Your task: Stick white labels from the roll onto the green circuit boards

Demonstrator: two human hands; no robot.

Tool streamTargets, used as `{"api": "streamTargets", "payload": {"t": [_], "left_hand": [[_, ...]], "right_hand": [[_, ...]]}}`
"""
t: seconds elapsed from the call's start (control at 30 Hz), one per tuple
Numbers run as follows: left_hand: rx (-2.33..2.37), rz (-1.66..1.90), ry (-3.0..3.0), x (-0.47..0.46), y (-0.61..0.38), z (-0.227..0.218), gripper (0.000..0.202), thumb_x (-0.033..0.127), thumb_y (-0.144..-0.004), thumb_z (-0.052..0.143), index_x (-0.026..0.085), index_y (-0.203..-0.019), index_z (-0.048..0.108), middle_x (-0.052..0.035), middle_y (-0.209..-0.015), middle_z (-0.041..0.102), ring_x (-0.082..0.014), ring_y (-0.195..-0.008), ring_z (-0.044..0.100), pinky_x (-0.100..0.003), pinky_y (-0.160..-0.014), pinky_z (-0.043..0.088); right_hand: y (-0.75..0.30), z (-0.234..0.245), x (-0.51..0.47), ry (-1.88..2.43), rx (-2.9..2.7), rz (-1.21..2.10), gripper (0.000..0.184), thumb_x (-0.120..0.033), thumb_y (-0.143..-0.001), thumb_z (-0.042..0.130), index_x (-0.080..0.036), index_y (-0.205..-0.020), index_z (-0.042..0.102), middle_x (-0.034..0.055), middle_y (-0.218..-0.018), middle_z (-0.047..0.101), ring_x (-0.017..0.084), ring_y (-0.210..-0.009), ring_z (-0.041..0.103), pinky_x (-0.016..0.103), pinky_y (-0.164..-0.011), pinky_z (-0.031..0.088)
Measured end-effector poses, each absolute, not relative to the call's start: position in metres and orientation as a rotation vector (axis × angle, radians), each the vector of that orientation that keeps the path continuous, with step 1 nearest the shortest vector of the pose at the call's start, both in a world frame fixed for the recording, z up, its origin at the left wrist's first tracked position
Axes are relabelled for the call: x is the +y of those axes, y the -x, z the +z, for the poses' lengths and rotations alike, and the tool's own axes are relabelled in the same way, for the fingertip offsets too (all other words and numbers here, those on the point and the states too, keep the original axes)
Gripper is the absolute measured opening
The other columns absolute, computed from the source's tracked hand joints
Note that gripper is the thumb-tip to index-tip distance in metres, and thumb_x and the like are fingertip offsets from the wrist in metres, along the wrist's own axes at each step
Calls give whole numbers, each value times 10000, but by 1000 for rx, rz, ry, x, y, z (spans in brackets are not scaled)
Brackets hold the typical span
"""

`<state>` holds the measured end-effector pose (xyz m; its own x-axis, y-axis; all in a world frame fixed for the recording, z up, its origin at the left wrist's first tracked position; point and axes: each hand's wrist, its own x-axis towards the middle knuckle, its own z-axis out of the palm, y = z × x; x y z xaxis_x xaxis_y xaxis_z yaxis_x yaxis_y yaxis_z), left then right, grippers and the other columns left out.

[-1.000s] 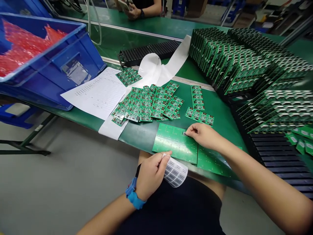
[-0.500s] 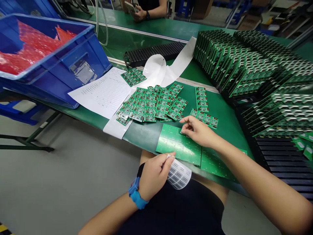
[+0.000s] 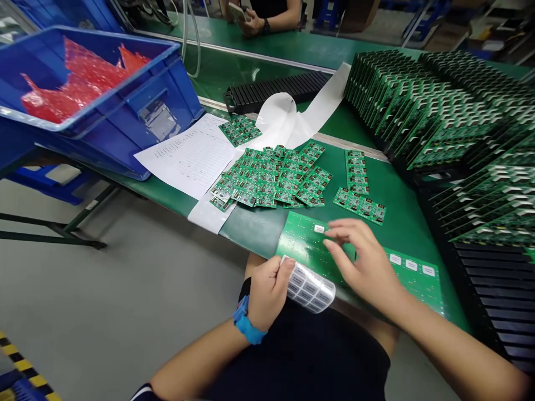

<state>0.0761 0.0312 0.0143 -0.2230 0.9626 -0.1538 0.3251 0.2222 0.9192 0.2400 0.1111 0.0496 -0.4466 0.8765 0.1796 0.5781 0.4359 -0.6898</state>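
My left hand (image 3: 270, 292), with a blue wrist strap, is closed on a curled sheet of printed labels (image 3: 311, 288) at the table's front edge. Just above it, my right hand (image 3: 363, 262) hovers over a green circuit board panel (image 3: 301, 236), thumb and fingers apart, with nothing visible between them. A small white label (image 3: 319, 229) sits on this panel near its top edge, close to my right fingertips. Partly behind my right forearm lies a second green panel (image 3: 426, 287) with three white labels in a row along its upper part.
Small circuit boards (image 3: 267, 178) lie piled mid-table. Black racks (image 3: 418, 111) of upright boards stand at right. At left are a blue bin (image 3: 175, 94) with red bubble wrap (image 3: 83, 83) and a printed sheet (image 3: 188, 156). Across the table, a person's hand (image 3: 253, 23) holds a phone.
My right hand has opened from a pinch and drawn back toward me and to the right. A white label now shows on the panel where its fingers were. The view has shifted slightly left.
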Motion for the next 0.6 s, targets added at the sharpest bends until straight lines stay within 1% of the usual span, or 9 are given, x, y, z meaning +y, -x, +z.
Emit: {"api": "streamTargets", "payload": {"t": [0.07,0.13,0.17,0.23,0.3,0.37,0.43,0.5,0.6], "left_hand": [[1809,1089,-1227,30,-76,9,428,409,-900,385,183,-543,451,22,-497,507,-94,-459,449,-209,-455,351],[1807,1136,-1260,29,-75,8,426,405,-902,382,180,-549,467,22,-493,481,-96,-463,444,-211,-463,357],[1740,1159,-1281,28,-74,8,407,403,-904,378,176,-593,512,10,-534,524,-104,-493,482,-215,-489,385],[1538,1193,-1331,28,-71,11,316,395,-896,402,168,-810,606,-34,-708,640,-141,-631,584,-238,-600,458],[1381,1199,-1371,28,-68,14,267,362,-878,460,177,-1003,606,-66,-857,686,-176,-781,629,-274,-722,486],[1374,1199,-1377,28,-67,16,213,307,-859,512,193,-989,636,-58,-857,701,-176,-797,638,-274,-745,490],[1464,1201,-1320,29,-67,16,167,277,-848,534,196,-865,680,-34,-786,705,-153,-718,636,-244,-676,495],[1556,1207,-1233,30,-68,16,168,287,-827,562,181,-794,689,-18,-718,695,-136,-638,622,-219,-594,487],[1596,1211,-1167,31,-69,15,171,296,-804,589,164,-759,689,-9,-668,688,-128,-598,613,-205,-556,479]], "right_hand": [[-238,61,96,1248,-2153,1121,151,-292,-787,589,-224,-921,567,43,-904,591,167,-789,570,315,-713,480],[-235,68,86,1296,-2130,1361,108,-307,-758,626,-221,-810,586,2,-773,595,145,-718,568,275,-656,469],[-233,71,83,1331,-2101,1394,90,-298,-757,627,-216,-754,590,-7,-737,592,136,-692,565,264,-636,458],[-231,74,82,1389,-2041,1380,113,-276,-776,605,-210,-685,599,-13,-700,590,127,-666,565,257,-620,440],[-231,75,84,1388,-2019,1384,126,-271,-774,608,-210,-664,617,-12,-689,599,129,-664,573,259,-623,436],[-233,75,86,1370,-2041,1407,125,-272,-773,610,-216,-664,635,-10,-685,612,134,-659,581,262,-615,436],[-235,73,87,1338,-2099,1411,130,-277,-797,578,-231,-704,657,-8,-702,627,138,-668,588,267,-624,442],[-237,71,87,1327,-2140,1405,134,-287,-825,539,-260,-854,668,-10,-725,640,143,-684,593,278,-652,455],[-239,71,86,1349,-2115,1408,347,-316,-786,594,-269,-1128,553,-4,-796,647,155,-726,591,298,-695,472]]}}
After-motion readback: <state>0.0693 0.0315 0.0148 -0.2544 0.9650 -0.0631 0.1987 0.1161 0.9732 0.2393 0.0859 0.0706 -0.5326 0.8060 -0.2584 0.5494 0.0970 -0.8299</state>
